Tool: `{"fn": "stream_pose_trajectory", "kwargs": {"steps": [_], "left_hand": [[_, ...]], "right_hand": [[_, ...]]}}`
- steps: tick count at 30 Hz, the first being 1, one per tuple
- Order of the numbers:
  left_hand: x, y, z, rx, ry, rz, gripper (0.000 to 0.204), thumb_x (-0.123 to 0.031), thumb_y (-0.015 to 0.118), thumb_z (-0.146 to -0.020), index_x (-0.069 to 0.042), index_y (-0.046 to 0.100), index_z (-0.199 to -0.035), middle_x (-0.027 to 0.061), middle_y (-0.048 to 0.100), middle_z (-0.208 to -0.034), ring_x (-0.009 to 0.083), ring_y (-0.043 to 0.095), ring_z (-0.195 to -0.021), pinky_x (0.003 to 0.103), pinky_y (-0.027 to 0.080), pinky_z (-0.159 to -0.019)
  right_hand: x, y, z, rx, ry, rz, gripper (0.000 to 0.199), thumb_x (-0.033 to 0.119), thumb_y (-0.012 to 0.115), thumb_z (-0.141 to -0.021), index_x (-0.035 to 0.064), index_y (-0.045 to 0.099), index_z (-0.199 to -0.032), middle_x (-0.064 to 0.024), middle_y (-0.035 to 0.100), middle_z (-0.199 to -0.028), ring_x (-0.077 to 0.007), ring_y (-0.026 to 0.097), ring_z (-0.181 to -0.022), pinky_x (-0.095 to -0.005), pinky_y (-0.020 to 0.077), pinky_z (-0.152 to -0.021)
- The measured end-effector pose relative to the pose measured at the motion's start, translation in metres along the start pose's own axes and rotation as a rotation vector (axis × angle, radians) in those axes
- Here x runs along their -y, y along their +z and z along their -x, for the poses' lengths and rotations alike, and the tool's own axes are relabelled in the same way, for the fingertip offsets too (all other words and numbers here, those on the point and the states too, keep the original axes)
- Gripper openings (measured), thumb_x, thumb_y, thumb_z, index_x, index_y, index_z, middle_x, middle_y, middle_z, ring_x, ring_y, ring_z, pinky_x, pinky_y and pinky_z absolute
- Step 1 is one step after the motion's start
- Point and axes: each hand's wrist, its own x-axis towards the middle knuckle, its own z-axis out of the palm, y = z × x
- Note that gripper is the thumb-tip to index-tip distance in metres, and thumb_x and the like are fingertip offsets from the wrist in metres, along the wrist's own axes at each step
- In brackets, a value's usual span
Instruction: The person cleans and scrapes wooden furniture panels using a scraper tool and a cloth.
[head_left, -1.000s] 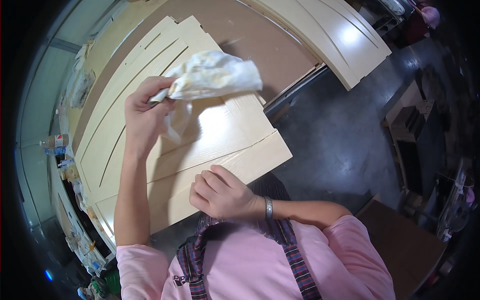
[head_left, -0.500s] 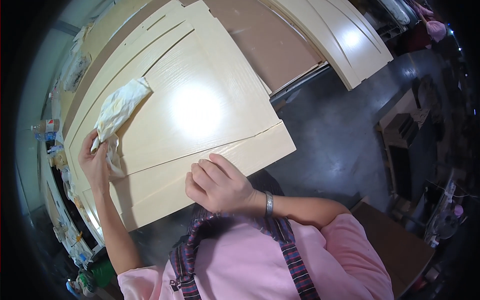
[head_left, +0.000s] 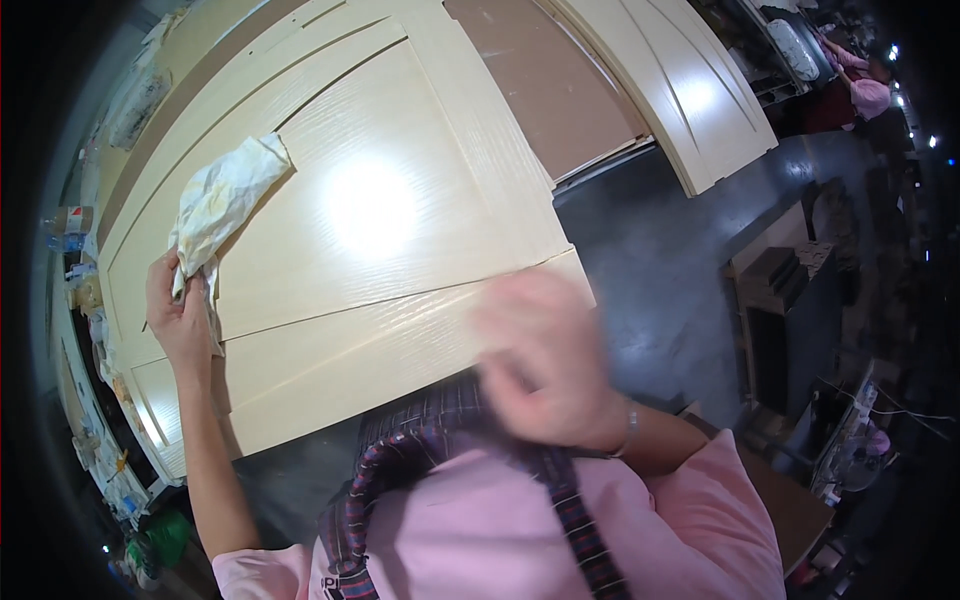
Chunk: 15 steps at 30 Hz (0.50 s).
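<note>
My left hand (head_left: 178, 305) pinches a crumpled whitish cloth (head_left: 228, 190) with yellowish stains near the left side of the panel. The cloth stretches away from the fingers over a cream wood-grain panel (head_left: 340, 310) with grooved lines and a bright glare spot. Over the panel's near right corner is my right hand (head_left: 540, 350), raised toward the camera and smeared by motion. Its fingers look curled, but whether anything sits in them does not show. A silvery bracelet circles that wrist.
A brown board (head_left: 550, 80) lies beyond the panel, with a second cream panel (head_left: 690, 90) at the far right. Dark block-like objects (head_left: 785, 280) stand on the right over a grey floor (head_left: 640, 260). A plastic bottle (head_left: 70, 228) sits at far left. Another person (head_left: 865, 95) is at upper right.
My right hand has moved right and up toward the camera, away from the panel's near edge. My left hand keeps the cloth, and the whole view has shifted slightly.
</note>
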Motion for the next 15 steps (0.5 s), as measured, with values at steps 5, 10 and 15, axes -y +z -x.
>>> {"fn": "stream_pose_trajectory", "kwargs": {"steps": [5, 10, 15], "left_hand": [[0.001, 0.000, 0.004, 0.001, 0.031, -0.038, 0.033, 0.004, 0.057, -0.098, 0.003, 0.059, -0.131, 0.0063, 0.061, -0.122, 0.0136, 0.059, -0.113, 0.025, 0.048, -0.094], [0.009, -0.002, 0.001, 0.028, 0.048, -0.051, 0.034, 0.006, 0.055, -0.099, 0.003, 0.058, -0.133, 0.0068, 0.059, -0.128, 0.0133, 0.058, -0.115, 0.024, 0.049, -0.093], [0.007, -0.002, 0.002, 0.022, 0.023, -0.054, 0.034, 0.005, 0.055, -0.099, 0.002, 0.058, -0.132, 0.0071, 0.059, -0.128, 0.0144, 0.058, -0.117, 0.025, 0.049, -0.095]], "right_hand": [[-0.045, -0.034, 0.001, -0.091, 0.849, -0.489, 0.048, -0.002, 0.075, -0.082, -0.0027, 0.054, -0.125, -0.0140, 0.065, -0.117, -0.0186, 0.063, -0.106, -0.0302, 0.0527, -0.092], [-0.048, -0.027, 0.001, -0.039, 0.999, -0.920, 0.045, -0.009, 0.069, -0.086, -0.0047, 0.051, -0.127, -0.0121, 0.067, -0.119, -0.0132, 0.062, -0.109, -0.0279, 0.0519, -0.094], [-0.049, -0.022, -0.003, -0.055, 1.026, -0.988, 0.044, -0.010, 0.069, -0.086, -0.0045, 0.051, -0.126, -0.0129, 0.068, -0.120, -0.0136, 0.064, -0.108, -0.0279, 0.0520, -0.094]]}}
